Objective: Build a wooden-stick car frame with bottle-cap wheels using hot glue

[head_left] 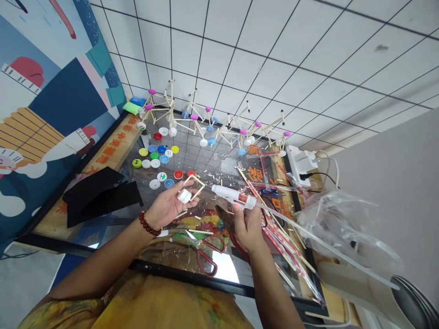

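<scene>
My left hand [171,201] is closed around a small square frame of wooden sticks [200,179] with a white bottle cap [184,196] against it. In my right hand [247,224] is a white hot glue gun [231,195], its nozzle pointing left toward the frame, a short gap apart. A long clear glue stick [308,233] trails from the gun's back end down to the right. Below the hands lie red-handled scissors [206,250] with their blades slightly apart. Beneath my right hand, a dark-jawed tool with red handles [224,217] is partly hidden.
Several stick figures with pink and blue parts [209,123] stand along the wall. Colourful bottle caps [154,155] lie at left, near black sheets [103,196]. Wooden sticks in red-printed wrappers [281,242] lie at right, beside a power strip [300,164] and a plastic bag [343,224].
</scene>
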{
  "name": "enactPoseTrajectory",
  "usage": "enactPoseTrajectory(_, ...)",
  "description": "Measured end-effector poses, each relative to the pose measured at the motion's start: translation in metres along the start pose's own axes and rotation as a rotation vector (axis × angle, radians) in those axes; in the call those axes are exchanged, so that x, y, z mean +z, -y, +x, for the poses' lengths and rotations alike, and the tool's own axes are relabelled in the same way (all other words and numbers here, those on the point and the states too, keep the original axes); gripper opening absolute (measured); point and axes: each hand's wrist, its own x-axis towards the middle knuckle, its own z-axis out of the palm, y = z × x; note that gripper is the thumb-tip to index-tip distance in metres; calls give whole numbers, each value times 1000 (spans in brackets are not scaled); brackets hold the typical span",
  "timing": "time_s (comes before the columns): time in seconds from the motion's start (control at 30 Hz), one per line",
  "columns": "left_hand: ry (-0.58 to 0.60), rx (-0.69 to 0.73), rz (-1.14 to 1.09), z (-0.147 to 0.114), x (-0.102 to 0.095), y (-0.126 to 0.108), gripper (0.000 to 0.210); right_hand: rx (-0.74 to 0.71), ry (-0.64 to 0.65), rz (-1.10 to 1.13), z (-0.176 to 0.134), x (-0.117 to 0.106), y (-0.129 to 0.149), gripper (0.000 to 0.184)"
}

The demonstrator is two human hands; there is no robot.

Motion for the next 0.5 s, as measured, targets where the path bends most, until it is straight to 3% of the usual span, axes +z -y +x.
enactPoseTrajectory(0.13,47,58,106,0,-1,3,34,36,-42,79,-4,3,-5,25)
enactPoseTrajectory(0.2,61,184,296,-1,-2,7,45,80,-82,138,-7,3,-7,26)
enactPoseTrajectory(0.37,-10,820,1038,-4,-9,17,75,141,-97,229,-8,0,-8,24)
enactPoseTrajectory(0.5,62,1182,1342,-4,-11,16,75,163,-64,308,-8,-2,-6,23)
